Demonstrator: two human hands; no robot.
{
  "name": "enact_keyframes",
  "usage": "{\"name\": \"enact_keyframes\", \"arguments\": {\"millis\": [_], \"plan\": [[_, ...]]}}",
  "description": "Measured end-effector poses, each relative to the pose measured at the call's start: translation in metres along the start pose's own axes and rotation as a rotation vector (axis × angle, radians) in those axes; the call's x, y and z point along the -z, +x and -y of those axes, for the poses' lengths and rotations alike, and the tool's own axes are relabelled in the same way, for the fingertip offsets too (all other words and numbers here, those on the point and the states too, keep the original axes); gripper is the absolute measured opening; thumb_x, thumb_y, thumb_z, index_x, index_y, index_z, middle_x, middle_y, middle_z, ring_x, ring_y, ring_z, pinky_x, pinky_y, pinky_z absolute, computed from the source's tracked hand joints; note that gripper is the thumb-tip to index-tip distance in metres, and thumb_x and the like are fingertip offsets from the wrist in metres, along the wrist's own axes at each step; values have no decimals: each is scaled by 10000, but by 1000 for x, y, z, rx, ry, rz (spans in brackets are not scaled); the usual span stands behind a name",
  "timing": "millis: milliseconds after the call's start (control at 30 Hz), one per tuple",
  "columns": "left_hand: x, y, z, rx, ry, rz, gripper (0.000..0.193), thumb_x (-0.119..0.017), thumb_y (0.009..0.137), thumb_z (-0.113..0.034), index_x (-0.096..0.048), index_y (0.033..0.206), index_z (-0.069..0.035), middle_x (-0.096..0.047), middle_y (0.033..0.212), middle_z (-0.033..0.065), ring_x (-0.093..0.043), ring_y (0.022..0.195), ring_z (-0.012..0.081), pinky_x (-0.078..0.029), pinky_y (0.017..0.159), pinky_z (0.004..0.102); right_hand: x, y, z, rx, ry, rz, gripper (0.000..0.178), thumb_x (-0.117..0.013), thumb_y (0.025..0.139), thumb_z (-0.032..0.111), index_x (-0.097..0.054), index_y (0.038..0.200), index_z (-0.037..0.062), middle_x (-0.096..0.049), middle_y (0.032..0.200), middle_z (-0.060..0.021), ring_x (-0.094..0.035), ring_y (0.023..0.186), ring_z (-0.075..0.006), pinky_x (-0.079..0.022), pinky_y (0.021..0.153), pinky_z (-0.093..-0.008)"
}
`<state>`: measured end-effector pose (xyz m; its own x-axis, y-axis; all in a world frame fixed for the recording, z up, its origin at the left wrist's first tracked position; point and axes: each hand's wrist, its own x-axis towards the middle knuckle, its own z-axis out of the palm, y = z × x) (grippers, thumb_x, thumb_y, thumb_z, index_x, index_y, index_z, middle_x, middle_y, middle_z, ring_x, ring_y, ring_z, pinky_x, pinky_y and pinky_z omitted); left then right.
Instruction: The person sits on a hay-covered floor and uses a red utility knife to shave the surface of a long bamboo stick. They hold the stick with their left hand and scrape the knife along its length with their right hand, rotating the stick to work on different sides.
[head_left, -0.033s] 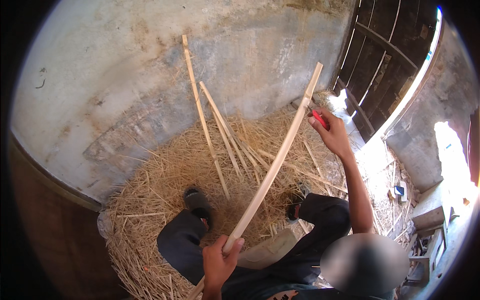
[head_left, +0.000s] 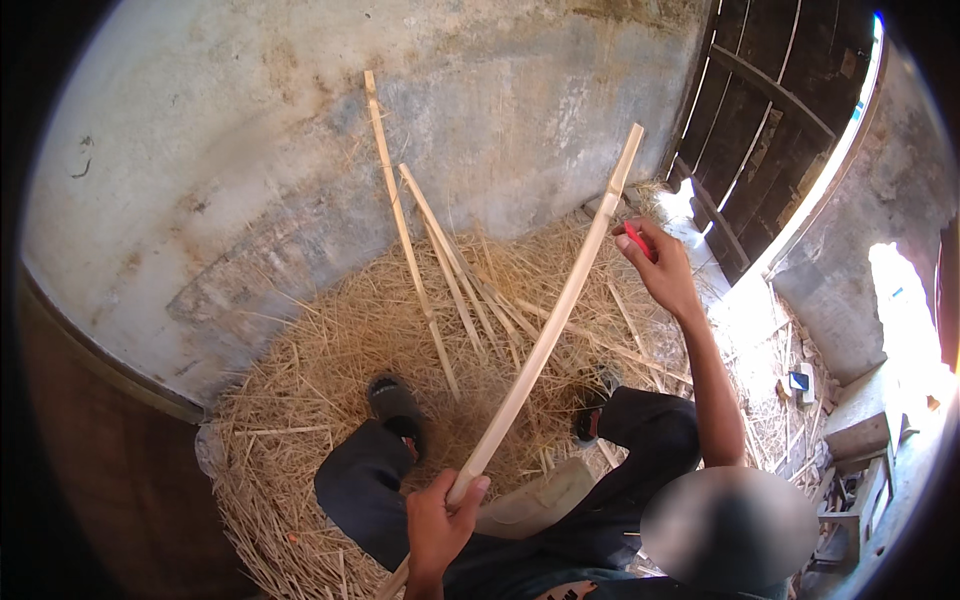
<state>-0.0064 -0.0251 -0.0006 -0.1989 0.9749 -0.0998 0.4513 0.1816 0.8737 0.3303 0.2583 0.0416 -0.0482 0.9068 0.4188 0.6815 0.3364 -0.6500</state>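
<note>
- The long pale bamboo strip point(head_left: 548, 335) runs on a slant from the lower middle of the view up toward the upper right, its far end near the corner where the grey wall point(head_left: 250, 150) meets the dark wooden door point(head_left: 770, 130).
- The left hand point(head_left: 438, 520) is closed around the strip's lower part, thumb on top, just above the person's lap.
- The right hand point(head_left: 660, 270) is raised just beside the strip's upper part, fingers curled around a small red tool point(head_left: 638, 241); whether the tool touches the strip cannot be told.
- Under the strip lies a heap of dry straw point(head_left: 330, 340) that covers the floor up to the wall.
- Several thinner bamboo slats point(head_left: 440, 240) lean or lie on the straw against the wall, left of the held strip and apart from it; the longest one point(head_left: 395, 200) reaches highest up the wall.
- The person's legs in dark trousers point(head_left: 370, 490) spread to both sides of the strip, with dark sandals point(head_left: 395, 400) resting on the straw.
- A pale flat piece point(head_left: 535, 505) lies across the lap, beside the left hand.
- Right of the door, bright sunlit ground holds small clutter point(head_left: 800, 385) near a stone ledge point(head_left: 860, 420).
</note>
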Motion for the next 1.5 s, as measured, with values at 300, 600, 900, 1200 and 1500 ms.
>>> {"name": "enact_keyframes", "arguments": {"millis": [300, 600, 900, 1200, 1500], "plan": [[9, 14, 23, 18, 18, 271, 299, -809, 991, -272, -716, 1018, 10, -712, 714, 127, -727, 666, 159, -530, 611, 331, -29, -16, 30, -318, 735, 108, 381, -727, 1051, 396, -701, 915, 40, -434, 589, 88, -365, 480, -44, -264, 468, -271], [8, 24, 8, -65, -406, 365, 319, -588, 1128, -202, -541, 1331, 40, -751, 1092, 161, -776, 870, 207, -633, 788, 332, -27, -57, 96, -125, 655, 340, 271, -727, 1064, 253, -760, 1024, -13, -772, 867, -46, -685, 804, -105, -536, 792, -284], [-17, 29, -2, 176, -704, 543, 261, -497, 1159, -186, -638, 1208, 29, -660, 822, 79, -656, 699, 143, -534, 644, 306, -23, -68, 83, -5, 660, 417, 298, -674, 1098, 303, -777, 1051, 28, -661, 751, 17, -554, 681, -85, -461, 674, -285], [-35, 46, 5, 29, -642, 618, 364, -466, 1167, -186, -478, 1447, 47, -727, 1075, 147, -753, 1004, 229, -620, 830, 340, -21, -62, 71, -141, 662, 378, 338, -671, 1093, 339, -793, 968, 50, -583, 690, 51, -460, 607, -46, -363, 565, -276], [-38, 61, -37, 64, -632, 529, 399, -446, 1186, -370, -601, 1185, -2, -562, 785, 2, -539, 646, 64, -457, 574, 235, -19, -68, 84, 200, 456, 402, 276, -717, 1045, 272, -769, 1143, 19, -726, 825, -83, -711, 793, -186, -532, 726, -364]]}}
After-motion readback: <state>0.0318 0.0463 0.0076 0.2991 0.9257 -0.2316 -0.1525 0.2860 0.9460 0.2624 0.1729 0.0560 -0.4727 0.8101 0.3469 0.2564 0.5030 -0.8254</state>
